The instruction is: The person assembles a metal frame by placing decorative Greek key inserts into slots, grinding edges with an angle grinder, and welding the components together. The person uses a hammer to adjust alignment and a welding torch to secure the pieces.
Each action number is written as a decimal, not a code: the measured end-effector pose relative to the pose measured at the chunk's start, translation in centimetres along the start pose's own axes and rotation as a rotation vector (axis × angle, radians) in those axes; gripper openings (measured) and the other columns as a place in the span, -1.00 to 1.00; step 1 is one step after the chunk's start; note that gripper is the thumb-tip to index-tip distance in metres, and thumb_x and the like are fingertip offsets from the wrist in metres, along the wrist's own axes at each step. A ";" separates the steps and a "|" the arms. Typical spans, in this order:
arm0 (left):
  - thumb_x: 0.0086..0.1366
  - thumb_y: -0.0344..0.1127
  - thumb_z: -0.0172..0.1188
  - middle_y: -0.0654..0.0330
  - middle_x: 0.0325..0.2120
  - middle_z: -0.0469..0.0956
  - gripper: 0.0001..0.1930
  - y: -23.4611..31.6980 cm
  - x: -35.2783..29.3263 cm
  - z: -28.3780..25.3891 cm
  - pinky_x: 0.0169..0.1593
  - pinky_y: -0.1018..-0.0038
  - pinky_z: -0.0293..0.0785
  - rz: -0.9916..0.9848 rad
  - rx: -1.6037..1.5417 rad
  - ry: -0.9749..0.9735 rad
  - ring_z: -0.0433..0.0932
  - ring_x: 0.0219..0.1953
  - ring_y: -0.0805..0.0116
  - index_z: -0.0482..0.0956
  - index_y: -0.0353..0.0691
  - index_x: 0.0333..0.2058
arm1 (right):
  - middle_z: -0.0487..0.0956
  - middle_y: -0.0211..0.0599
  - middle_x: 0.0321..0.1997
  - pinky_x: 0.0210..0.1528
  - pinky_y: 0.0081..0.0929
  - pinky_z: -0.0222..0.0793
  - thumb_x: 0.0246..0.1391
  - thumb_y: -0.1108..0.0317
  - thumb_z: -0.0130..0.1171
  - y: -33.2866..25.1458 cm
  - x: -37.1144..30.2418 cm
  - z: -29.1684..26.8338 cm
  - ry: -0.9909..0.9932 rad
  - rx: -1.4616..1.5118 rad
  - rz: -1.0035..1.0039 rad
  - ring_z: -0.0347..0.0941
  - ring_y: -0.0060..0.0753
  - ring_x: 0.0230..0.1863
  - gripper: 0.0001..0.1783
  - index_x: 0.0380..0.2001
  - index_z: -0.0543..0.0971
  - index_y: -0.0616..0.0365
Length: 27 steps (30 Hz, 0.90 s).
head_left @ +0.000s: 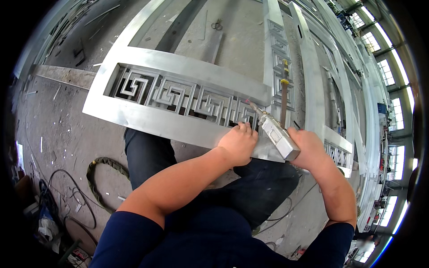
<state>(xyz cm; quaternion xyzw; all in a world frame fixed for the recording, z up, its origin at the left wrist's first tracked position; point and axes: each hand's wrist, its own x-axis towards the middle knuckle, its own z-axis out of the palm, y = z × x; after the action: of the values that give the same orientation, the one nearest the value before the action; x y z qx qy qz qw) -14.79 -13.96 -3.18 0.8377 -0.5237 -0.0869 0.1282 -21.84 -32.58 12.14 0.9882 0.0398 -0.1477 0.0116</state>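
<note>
A silver metal frame (187, 129) with a row of square-spiral lattice pieces (171, 96) set in its slot lies across my knees. My left hand (241, 142) rests on the frame's near bar, its fingers curled over the slot's edge by the rightmost lattice piece. My right hand (306, 147) is wrapped around a silver handheld welding gun (278, 136), whose grip is mostly hidden by the hand. The gun's narrow nozzle points up and left at that piece's far corner, where a small reddish spot shows.
A slim brown-handled tool with yellow-and-black parts (284, 94) lies on the frame just beyond the gun. More silver frames (313, 76) stretch away to the right. A sleeved hose (91, 178) and black cables (80, 190) lie on the scrap-strewn floor at left.
</note>
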 end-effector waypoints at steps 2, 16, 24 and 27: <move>-0.03 0.02 0.47 -0.33 0.23 0.42 -0.17 0.0 0.0 0.0 0.33 0.21 0.39 0.009 0.003 0.014 0.42 0.29 -0.18 0.47 -0.48 0.10 | 0.63 -0.02 -0.48 -0.30 -0.01 0.54 -0.16 0.23 0.41 0.2 -0.3 -0.1 0.010 -0.010 -0.029 0.63 0.17 -0.35 -0.59 -0.32 0.45 0.18; -0.06 0.03 0.51 -0.28 0.21 0.45 -0.16 -0.1 -0.2 -0.4 0.35 0.22 0.31 0.007 0.001 0.048 0.47 0.24 -0.11 0.48 -0.46 0.09 | 0.56 0.12 -0.47 -0.31 0.02 0.44 -0.15 0.44 0.37 -0.1 -4.2 -1.0 0.213 0.173 0.161 0.54 0.33 -0.34 -0.61 -0.20 0.49 0.20; -0.06 0.04 0.52 -0.31 0.27 0.40 -0.14 -0.3 -0.6 -1.1 0.38 0.21 0.26 0.001 0.014 -0.017 0.43 0.28 -0.12 0.47 -0.47 0.10 | 0.60 0.17 -0.40 -0.24 0.00 0.48 0.02 0.43 0.29 7.1 -6.9 0.9 0.524 0.228 0.461 0.56 0.34 -0.27 -0.77 -0.27 0.48 0.23; -0.03 0.07 0.52 -0.29 0.28 0.39 -0.12 0.1 -0.3 -1.0 0.41 0.18 0.23 0.006 -0.010 -0.024 0.40 0.32 -0.11 0.45 -0.45 0.13 | 0.63 0.18 -0.36 -0.20 0.03 0.50 0.02 0.39 0.31 12.7 -8.0 4.0 0.573 0.216 0.618 0.58 0.37 -0.23 -0.76 -0.27 0.52 0.25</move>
<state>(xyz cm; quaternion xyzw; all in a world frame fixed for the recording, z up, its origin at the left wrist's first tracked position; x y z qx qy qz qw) -14.76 -13.58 -2.16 0.8344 -0.5273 -0.0992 0.1261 -29.53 -46.00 10.82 0.9502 -0.2722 0.1398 -0.0597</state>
